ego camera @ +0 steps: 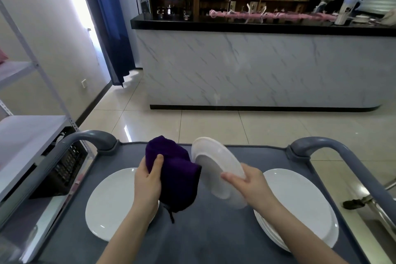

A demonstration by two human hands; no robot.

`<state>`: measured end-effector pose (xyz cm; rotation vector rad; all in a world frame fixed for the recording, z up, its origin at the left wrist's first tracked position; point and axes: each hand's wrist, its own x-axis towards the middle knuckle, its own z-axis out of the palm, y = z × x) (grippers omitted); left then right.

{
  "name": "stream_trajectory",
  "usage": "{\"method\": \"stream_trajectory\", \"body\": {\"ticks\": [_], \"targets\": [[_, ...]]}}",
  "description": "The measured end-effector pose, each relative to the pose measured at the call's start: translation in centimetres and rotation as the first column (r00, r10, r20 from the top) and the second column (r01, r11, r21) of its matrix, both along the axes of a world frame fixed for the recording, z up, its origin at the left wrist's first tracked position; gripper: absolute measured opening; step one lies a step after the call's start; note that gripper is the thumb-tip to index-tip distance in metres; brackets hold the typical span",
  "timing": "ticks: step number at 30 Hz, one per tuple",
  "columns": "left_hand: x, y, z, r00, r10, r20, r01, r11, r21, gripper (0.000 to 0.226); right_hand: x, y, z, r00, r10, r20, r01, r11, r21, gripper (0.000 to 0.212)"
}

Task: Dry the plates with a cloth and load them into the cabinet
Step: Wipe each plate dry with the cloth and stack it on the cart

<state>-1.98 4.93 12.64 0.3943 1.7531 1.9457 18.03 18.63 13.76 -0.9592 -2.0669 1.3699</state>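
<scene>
My right hand grips a white plate by its near rim and holds it tilted on edge above the grey cart top. A folded dark purple cloth is bunched in my left hand, and its right side presses against the plate's left face. One white plate lies flat on the cart at the left, partly under my left forearm. On the right of the cart sits a stack of white plates.
Grey cart handles rise at the far left and far right. A metal shelf unit stands close at the left, with a black crate beside the cart. A marble-fronted counter lies ahead across tiled floor.
</scene>
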Motion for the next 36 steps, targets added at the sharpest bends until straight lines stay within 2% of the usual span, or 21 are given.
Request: {"method": "stream_trajectory", "body": {"ticks": [2,5,7,8,11,15,18,22,25,28,31,33,36], "targets": [[1.5,0.1,0.1,0.984,-0.017,-0.178,0.016,1.000,-0.010,0.010,-0.3,-0.3,0.0,0.985,-0.103,-0.140,0.065,0.965,-0.253,0.013],[3.6,0.8,0.2,0.927,-0.026,-0.374,0.004,0.998,-0.059,0.018,-1.3,-1.6,-0.1,0.953,-0.210,-0.218,0.097,0.894,-0.438,0.017],[5.3,1.8,0.2,0.869,-0.084,-0.487,0.028,0.992,-0.122,0.035,-2.4,-2.5,0.0,0.936,-0.272,-0.225,0.142,0.873,-0.466,0.021],[6.2,2.2,0.1,0.813,-0.123,-0.569,0.034,0.986,-0.165,0.043,-2.9,-2.9,0.1,0.928,-0.299,-0.223,0.169,0.869,-0.465,0.023],[8.1,3.0,-0.8,0.582,-0.176,-0.794,-0.028,0.971,-0.236,0.043,-4.0,-3.2,0.7,0.889,-0.404,-0.218,0.261,0.836,-0.483,0.031],[8.6,1.8,-1.9,0.442,-0.256,-0.860,0.075,0.966,-0.249,0.045,-3.7,-1.2,2.0,0.833,-0.497,-0.245,0.311,0.786,-0.534,0.031],[8.6,1.3,-2.8,0.359,-0.337,-0.870,0.136,0.942,-0.308,0.050,-3.5,-0.8,2.1,0.846,-0.462,-0.266,0.265,0.798,-0.541,0.030],[7.5,2.1,-2.8,0.327,-0.425,-0.844,0.167,0.905,-0.391,0.054,-3.3,-1.3,1.7,0.853,-0.439,-0.281,0.241,0.809,-0.536,0.025],[6.4,3.1,-1.5,0.282,-0.453,-0.846,0.144,0.891,-0.430,0.054,-2.9,-2.0,1.1,0.867,-0.411,-0.282,0.191,0.797,-0.573,0.029],[5.0,4.5,0.4,0.269,-0.516,-0.814,0.094,0.855,-0.511,0.058,-2.9,-2.7,0.6,0.901,-0.352,-0.252,0.141,0.789,-0.598,0.040],[4.1,5.0,1.3,0.272,-0.538,-0.798,0.130,0.842,-0.524,0.059,-2.5,-2.3,0.8,0.900,-0.351,-0.257,0.154,0.809,-0.567,0.035],[3.5,5.1,1.4,0.332,-0.503,-0.798,0.121,0.862,-0.492,0.059,-2.1,-1.9,1.1,0.901,-0.347,-0.260,0.168,0.832,-0.528,0.030],[2.1,4.8,0.9,0.586,-0.388,-0.711,0.160,0.916,-0.368,0.046,-1.3,-1.4,1.5,0.888,-0.370,-0.273,0.201,0.846,-0.494,0.029]]}}
